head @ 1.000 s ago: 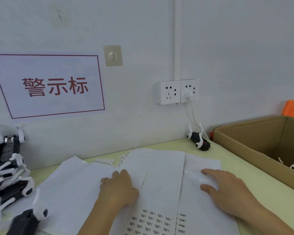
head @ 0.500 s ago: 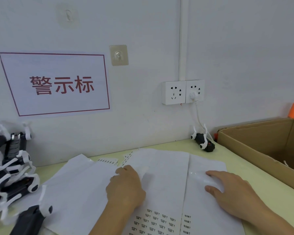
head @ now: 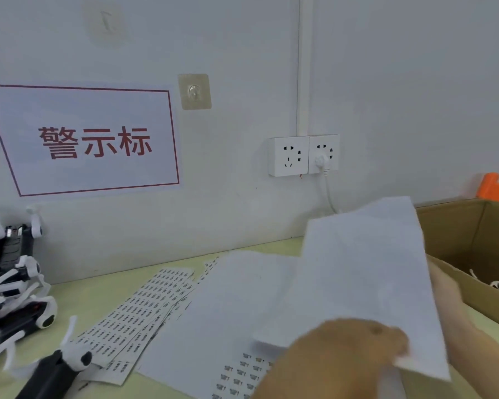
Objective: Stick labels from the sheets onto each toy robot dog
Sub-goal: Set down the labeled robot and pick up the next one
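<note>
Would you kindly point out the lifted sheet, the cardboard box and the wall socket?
lifted sheet point(head: 366, 272): head view, middle of its blank face.
cardboard box point(head: 455, 226): head view, inner back wall.
wall socket point(head: 288, 155): head view, left plate.

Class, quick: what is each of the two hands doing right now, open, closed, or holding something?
Left hand: pinches the lifted sheet at its lower edge.
Right hand: mostly hidden behind that sheet; cannot tell.

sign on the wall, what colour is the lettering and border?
Red lettering and a red border on the white sign, clear in the head view.
</note>
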